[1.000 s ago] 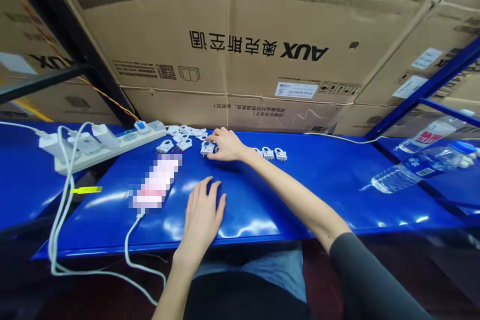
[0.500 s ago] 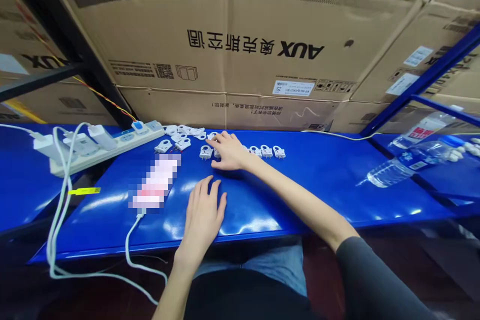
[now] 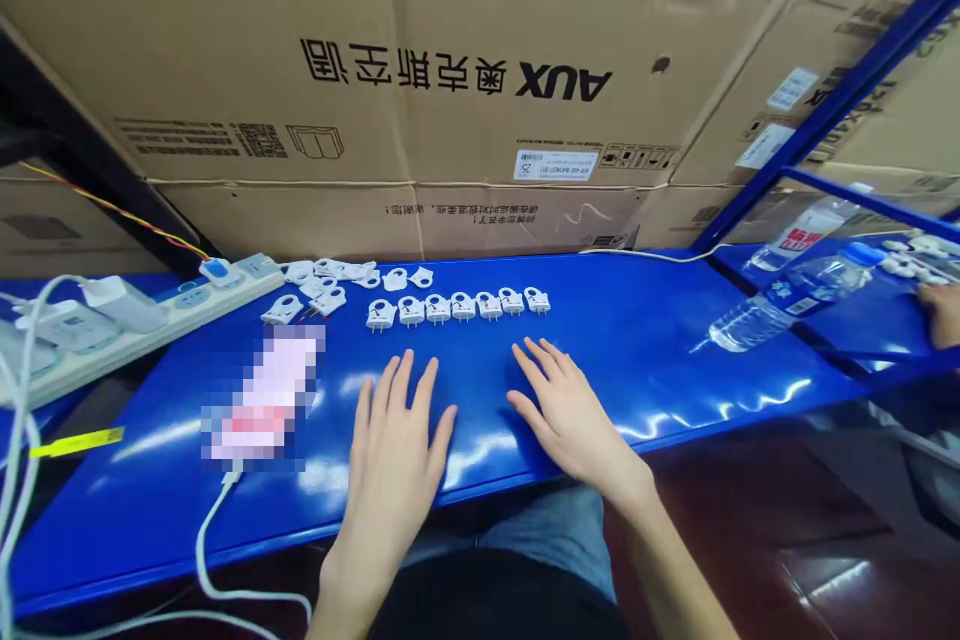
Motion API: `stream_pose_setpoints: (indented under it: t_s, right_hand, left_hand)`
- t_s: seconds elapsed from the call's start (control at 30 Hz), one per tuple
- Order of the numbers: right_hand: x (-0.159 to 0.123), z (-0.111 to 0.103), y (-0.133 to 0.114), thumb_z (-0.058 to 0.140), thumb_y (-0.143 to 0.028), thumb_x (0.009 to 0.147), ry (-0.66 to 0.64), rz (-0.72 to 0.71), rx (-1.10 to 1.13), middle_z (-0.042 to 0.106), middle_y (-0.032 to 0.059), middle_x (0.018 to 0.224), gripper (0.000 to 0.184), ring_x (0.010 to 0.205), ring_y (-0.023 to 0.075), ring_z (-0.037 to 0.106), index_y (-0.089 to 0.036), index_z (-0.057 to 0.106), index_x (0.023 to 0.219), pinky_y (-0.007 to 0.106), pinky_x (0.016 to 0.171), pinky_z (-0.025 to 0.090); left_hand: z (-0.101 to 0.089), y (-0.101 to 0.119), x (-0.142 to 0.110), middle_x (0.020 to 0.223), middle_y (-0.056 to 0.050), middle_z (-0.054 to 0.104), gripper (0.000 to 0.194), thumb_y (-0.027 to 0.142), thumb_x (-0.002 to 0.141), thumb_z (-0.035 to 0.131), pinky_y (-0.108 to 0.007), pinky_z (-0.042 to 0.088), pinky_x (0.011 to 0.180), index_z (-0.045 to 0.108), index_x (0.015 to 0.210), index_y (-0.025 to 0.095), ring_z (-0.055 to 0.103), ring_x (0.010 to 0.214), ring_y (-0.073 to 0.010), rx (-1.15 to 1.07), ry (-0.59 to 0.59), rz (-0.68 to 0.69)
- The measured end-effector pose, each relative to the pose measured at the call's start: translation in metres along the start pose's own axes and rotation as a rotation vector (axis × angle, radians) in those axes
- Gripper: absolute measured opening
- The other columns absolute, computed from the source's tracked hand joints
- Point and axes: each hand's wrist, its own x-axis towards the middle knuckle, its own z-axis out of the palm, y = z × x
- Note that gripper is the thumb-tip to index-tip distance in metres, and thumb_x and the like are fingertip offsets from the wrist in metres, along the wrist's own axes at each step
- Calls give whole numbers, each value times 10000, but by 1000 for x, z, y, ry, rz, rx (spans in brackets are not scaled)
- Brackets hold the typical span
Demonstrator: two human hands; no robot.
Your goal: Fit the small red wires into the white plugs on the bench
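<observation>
My left hand (image 3: 394,450) rests palm down by the front of the blue tabletop (image 3: 637,320), fingers spread, holding nothing. Further right, my right hand (image 3: 570,415) is likewise open and empty, its fingers pointing at the plugs. Beyond both hands stands a row of several white two-pin plugs (image 3: 463,307) with ring-shaped grips, their pins toward me. More white plugs (image 3: 328,300) lie in a loose cluster at the back left. Neither hand touches a plug.
On the left are a blurred-out phone-like object (image 3: 262,395) with a white cable (image 3: 201,545) and a loaded power strip (image 3: 187,320). A water bottle (image 3: 787,305) lies at right by a blue frame bar (image 3: 847,70). Another person's hand (image 3: 943,312) shows there. Large cartons (image 3: 450,150) stand behind.
My right hand has drawn back from the plugs toward the front edge and opened, uncovering the whole row. My left hand stays near the front edge. The view has shifted right.
</observation>
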Motion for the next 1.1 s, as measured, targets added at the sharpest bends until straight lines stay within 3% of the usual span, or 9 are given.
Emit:
stream_pose_setpoints:
  t_s: [0.23, 0.37, 0.83, 1.0, 1.1]
  right_hand:
    - [9, 23, -21, 283, -500, 1093, 15, 63, -64, 231, 98, 1704, 605, 1595, 325, 145, -215, 314, 1626, 630, 1263, 185]
    - [6, 35, -27, 299, -442, 1087, 3, 67, -94, 175, 101, 1713, 595, 1599, 331, 113, -219, 277, 1638, 652, 1258, 159]
    - [5, 38, -24, 305, -449, 1084, -4, 54, -77, 175, 111, 1713, 603, 1600, 339, 99, -212, 277, 1638, 656, 1256, 147]
    - [4, 36, -20, 312, -475, 1088, 70, 84, 181, 224, 56, 1713, 565, 1599, 294, 145, -275, 340, 1615, 620, 1277, 137]
    - [6, 27, -22, 205, -489, 1098, 283, 221, 574, 251, 47, 1707, 587, 1567, 241, 276, -302, 198, 1654, 519, 1246, 312]
  left_hand:
    - [18, 4, -2, 1660, -204, 332, 619, 500, 1049, 331, -678, 306, 1188, 435, 1563, 172, 298, 1550, -389, 80, -76, 18]
    - [26, 1, -7, 1663, -212, 316, 629, 495, 1048, 328, -671, 296, 1195, 410, 1577, 167, 282, 1557, -381, 88, -120, 23]
    - [26, 0, -7, 1654, -208, 338, 623, 489, 1042, 364, -673, 274, 1208, 424, 1569, 162, 284, 1556, -383, 46, -115, 20]
    - [21, -1, -3, 1642, -184, 382, 600, 474, 1008, 477, -695, 220, 1224, 458, 1545, 205, 294, 1554, -374, -153, -123, -69]
    - [7, 3, 3, 1587, -130, 490, 607, 456, 974, 557, -643, 253, 1245, 440, 1538, 266, 407, 1506, -328, -499, -68, -276]
